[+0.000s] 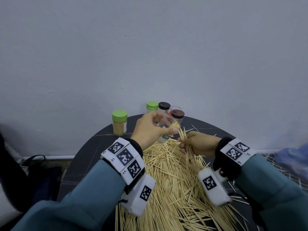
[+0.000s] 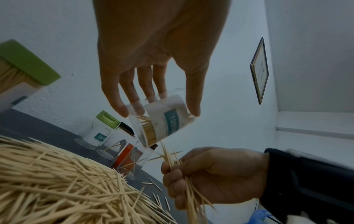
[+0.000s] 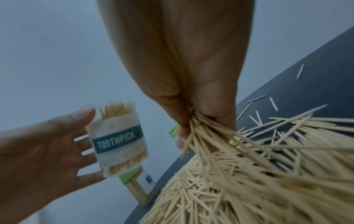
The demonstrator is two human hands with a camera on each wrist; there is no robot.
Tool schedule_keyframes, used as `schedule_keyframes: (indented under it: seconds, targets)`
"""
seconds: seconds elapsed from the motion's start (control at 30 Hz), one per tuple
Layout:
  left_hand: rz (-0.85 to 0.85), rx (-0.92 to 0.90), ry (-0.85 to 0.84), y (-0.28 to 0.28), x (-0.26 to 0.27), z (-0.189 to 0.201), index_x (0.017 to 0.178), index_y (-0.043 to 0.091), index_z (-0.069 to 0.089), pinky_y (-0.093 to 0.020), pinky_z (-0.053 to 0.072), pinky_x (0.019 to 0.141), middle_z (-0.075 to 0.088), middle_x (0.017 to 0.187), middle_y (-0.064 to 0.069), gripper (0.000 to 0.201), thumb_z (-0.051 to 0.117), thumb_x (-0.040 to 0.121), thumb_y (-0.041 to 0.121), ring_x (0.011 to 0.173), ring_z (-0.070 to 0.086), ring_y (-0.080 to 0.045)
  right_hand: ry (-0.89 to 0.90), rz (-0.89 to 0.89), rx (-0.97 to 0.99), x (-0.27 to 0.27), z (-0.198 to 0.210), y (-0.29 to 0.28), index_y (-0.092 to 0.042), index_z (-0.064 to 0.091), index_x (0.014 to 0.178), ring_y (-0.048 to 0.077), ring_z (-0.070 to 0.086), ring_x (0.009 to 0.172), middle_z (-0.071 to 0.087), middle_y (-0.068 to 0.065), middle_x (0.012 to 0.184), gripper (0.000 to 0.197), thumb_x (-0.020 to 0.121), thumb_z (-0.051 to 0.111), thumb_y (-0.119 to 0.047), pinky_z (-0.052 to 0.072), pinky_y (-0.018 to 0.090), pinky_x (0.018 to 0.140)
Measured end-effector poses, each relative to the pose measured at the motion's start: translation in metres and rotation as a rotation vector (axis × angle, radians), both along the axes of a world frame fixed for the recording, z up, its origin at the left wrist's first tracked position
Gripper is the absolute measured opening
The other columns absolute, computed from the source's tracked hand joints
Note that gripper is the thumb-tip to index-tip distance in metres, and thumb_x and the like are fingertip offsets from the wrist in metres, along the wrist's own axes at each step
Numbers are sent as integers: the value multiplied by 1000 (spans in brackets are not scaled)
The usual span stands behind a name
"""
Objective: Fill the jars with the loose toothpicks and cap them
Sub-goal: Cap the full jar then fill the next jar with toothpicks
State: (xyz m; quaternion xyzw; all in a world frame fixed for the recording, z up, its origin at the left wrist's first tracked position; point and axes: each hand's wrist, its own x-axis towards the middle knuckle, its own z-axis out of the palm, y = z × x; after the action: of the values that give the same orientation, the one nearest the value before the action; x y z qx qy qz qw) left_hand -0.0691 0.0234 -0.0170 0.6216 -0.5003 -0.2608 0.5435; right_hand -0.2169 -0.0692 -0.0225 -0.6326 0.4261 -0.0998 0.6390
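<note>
Toothpicks point(image 1: 168, 180) sprawl in a big heap nearest us, over a dark round table point(image 1: 86, 157) set against a pale wall point(image 1: 150, 47). Left hand point(image 1: 150, 129) wraps thumb and fingers round an uncapped clear jar point(image 2: 166, 121), tilted above the pile, partly filled. Right hand point(image 1: 198, 144) clutches a loose bundle point(image 2: 189, 195) just beside its mouth. Capped jars point(image 1: 119, 122) stand at the far edge. Left wrist view alone catches a framed picture point(image 2: 259, 71) — right wrist view alone reads the TOOTHPICK label point(image 3: 117, 140).
</note>
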Motion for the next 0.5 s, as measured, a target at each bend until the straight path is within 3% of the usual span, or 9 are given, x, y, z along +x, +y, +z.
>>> schedule_keyframes:
  seconds: [0.07,0.27,0.4,0.5]
  targets:
    - [-5,4,-8,0,0,0,114,20,61,-26,46,90,62,114,3,55,84,65,31,104,57,-12,-139,-82,35,1,-2,-1,-6,39,94,8,44,41,39,5,61,17,99,26,4,40,17,40]
    - [-27,12,-60,0,-2,-2,112,22,63,-22,45,87,64,110,5,50,84,67,30,104,58,-10,-316,-127,-44,-1,-1,3,-8,45,82,7,35,48,36,0,60,28,101,24,-4,33,14,44]
    - [-62,41,-93,1,-3,-1,115,22,62,-18,44,79,63,111,6,54,83,67,31,101,57,-9,-457,-196,-90,-6,3,7,-9,44,86,5,35,46,36,-1,61,27,101,23,-3,33,13,44]
    - [-95,57,-105,2,-4,0,114,23,62,-22,47,80,64,108,6,53,83,66,32,97,59,-11,-520,-213,-123,-12,7,11,-8,50,88,4,35,46,35,-1,62,29,102,24,-6,34,13,45]
